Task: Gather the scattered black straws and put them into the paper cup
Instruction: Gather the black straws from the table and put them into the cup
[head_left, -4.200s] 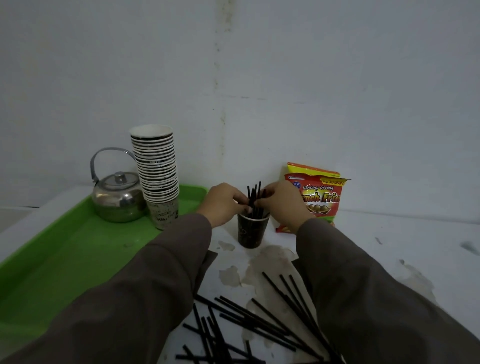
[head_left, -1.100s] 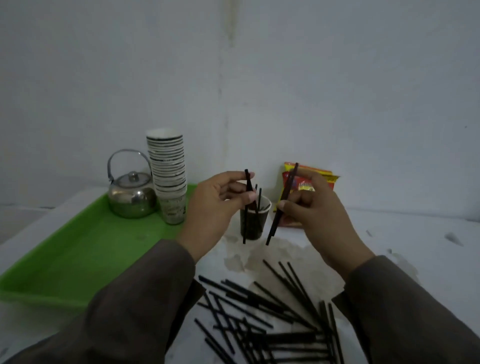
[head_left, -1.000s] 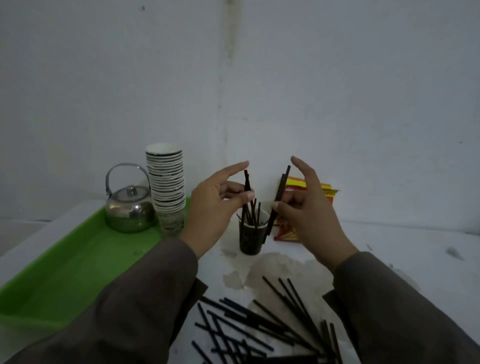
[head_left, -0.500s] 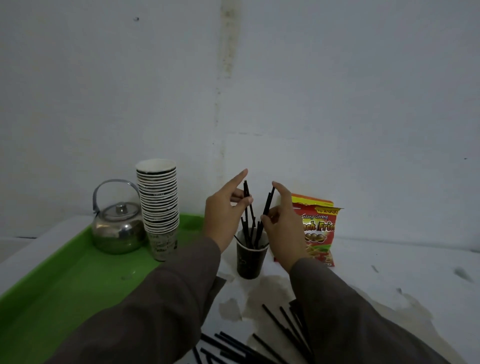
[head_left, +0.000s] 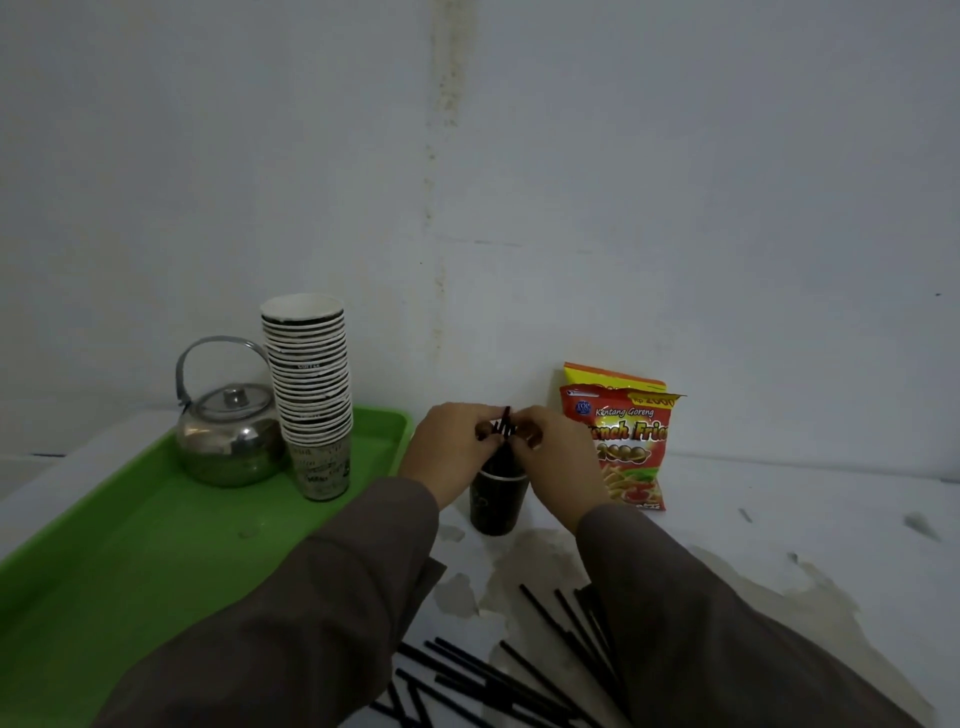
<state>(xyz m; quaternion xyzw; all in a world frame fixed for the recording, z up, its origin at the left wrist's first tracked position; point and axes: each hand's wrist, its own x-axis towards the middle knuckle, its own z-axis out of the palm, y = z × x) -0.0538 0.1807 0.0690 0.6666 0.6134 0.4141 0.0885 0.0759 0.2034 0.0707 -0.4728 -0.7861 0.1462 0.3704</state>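
A dark paper cup (head_left: 496, 501) stands on the white table near the wall, with several black straws (head_left: 505, 426) sticking up out of it. My left hand (head_left: 449, 452) and my right hand (head_left: 556, 457) meet just above the cup's rim, and their fingertips pinch the upper ends of the standing straws. The cup's mouth is hidden behind my hands. Several loose black straws (head_left: 493, 680) lie scattered on the table close to me, between and partly under my sleeves.
A green tray (head_left: 130, 561) at the left holds a metal kettle (head_left: 228, 436) and a tall stack of paper cups (head_left: 311, 395). A red and yellow snack bag (head_left: 623, 436) leans against the wall right of the cup. The tabletop is stained around the cup.
Both hands have come down and together over the cup, lowering the straws they held into it. The view has tilted slightly, showing more of the loose straws.
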